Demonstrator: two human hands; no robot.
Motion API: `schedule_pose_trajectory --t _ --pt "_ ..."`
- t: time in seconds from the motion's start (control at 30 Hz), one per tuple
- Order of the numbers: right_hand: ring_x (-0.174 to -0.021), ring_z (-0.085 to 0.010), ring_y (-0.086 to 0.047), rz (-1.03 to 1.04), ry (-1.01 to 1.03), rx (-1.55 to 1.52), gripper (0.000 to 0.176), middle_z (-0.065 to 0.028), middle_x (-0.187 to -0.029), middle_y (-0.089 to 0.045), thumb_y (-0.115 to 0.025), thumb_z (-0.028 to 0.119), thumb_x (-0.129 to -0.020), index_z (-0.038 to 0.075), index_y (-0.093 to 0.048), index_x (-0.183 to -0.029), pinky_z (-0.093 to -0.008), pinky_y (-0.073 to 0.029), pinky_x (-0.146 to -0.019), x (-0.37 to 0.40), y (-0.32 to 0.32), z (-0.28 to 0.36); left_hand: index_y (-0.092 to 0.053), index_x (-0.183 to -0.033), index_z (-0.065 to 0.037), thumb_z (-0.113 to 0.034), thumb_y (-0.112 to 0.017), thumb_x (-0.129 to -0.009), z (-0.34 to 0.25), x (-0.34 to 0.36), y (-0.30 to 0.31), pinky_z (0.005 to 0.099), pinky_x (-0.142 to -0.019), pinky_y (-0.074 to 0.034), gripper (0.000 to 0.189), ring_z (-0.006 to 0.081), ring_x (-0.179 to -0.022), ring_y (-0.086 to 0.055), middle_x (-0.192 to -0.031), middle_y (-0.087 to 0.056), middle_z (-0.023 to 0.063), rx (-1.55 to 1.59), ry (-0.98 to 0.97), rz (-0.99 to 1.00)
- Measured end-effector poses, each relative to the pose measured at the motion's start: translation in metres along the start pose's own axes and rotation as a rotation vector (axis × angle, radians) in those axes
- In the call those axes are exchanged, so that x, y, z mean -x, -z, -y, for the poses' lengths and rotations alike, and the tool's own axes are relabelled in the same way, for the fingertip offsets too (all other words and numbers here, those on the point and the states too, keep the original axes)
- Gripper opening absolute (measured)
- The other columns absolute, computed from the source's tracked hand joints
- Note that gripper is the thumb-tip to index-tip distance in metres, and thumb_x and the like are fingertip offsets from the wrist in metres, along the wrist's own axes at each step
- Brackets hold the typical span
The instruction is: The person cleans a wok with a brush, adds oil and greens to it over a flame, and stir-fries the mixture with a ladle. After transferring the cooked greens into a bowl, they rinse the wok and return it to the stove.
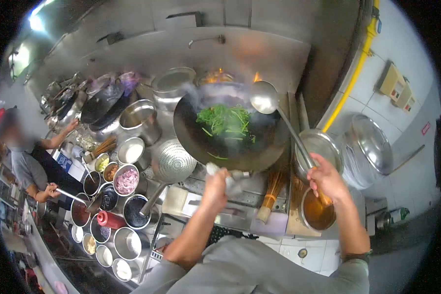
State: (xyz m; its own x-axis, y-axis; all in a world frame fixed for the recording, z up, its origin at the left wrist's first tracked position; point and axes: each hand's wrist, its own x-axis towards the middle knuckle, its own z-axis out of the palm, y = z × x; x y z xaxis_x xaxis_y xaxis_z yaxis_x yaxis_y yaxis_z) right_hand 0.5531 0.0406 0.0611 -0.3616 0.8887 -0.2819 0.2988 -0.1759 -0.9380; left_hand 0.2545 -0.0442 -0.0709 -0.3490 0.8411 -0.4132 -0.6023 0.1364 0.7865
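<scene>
A large dark wok sits on the stove, with chopped greens steaming in it. At its near edge, my left hand is closed around a pale cloth beside the wok's handle. My right hand grips the wooden end of a long ladle. The ladle's metal bowl is raised over the wok's right rim, partly over the dark interior. Below my right hand is a pot of brown liquid.
Flames burn behind the wok. A perforated strainer and several ingredient pots, one with sliced onion, stand left. A bamboo brush lies in front. Another person works at far left, holding a ladle. A metal lid is at right.
</scene>
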Motion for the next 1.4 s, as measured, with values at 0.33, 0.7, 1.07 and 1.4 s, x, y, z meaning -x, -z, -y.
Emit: schedule_pose_trajectory --t 0.33,0.7,1.07,1.4 --pt "-0.059 -0.0113 -0.053 0.546 -0.387 -0.663 0.04 -0.0054 -0.085 -0.057 -0.06 0.008 -0.096 0.012 -0.043 -0.132 -0.032 -0.044 -0.044 -0.028 -0.06 -0.009 -0.058 -0.111 -0.003 -0.021 -0.055 -0.095 -0.032 0.027 -0.003 0.0478 -0.078 -0.057 0.023 0.031 -0.093 -0.066 -0.107 -0.066 0.0156 0.105 0.075 -0.136" --pt "-0.055 -0.0061 -0.045 0.948 -0.325 -0.338 0.048 -0.0025 -0.084 -0.051 -0.053 0.008 -0.098 0.014 -0.043 -0.145 -0.0237 -0.04 -0.04 0.09 -0.164 -0.041 -0.062 -0.113 0.003 -0.011 -0.058 -0.084 0.028 0.3 0.147 0.0449 -0.079 -0.058 0.033 0.0286 -0.092 -0.068 -0.106 -0.068 0.0132 0.38 -0.033 -0.438" --pt "-0.063 -0.0076 -0.051 1.754 -1.078 -0.554 0.027 -0.0048 -0.091 -0.048 -0.04 0.011 -0.106 0.011 -0.049 -0.131 -0.0307 -0.049 -0.044 0.218 -0.414 -0.053 -0.064 -0.102 0.002 -0.015 -0.065 -0.085 0.126 0.546 0.261 0.0438 -0.076 -0.057 0.025 0.0265 -0.097 -0.066 -0.106 -0.066 0.0157 0.676 -0.554 -0.936" --pt "-0.062 -0.0078 -0.053 1.989 -1.231 -0.184 0.02 -0.0076 -0.09 -0.052 -0.047 0.01 -0.104 0.011 -0.047 -0.124 -0.0264 -0.045 -0.041 0.343 -0.615 -0.061 -0.062 -0.107 0.008 -0.005 -0.061 -0.083 0.145 0.656 0.31 0.0431 -0.08 -0.059 0.028 0.03 -0.092 -0.069 -0.102 -0.068 0.0184 0.933 -0.857 -1.28"
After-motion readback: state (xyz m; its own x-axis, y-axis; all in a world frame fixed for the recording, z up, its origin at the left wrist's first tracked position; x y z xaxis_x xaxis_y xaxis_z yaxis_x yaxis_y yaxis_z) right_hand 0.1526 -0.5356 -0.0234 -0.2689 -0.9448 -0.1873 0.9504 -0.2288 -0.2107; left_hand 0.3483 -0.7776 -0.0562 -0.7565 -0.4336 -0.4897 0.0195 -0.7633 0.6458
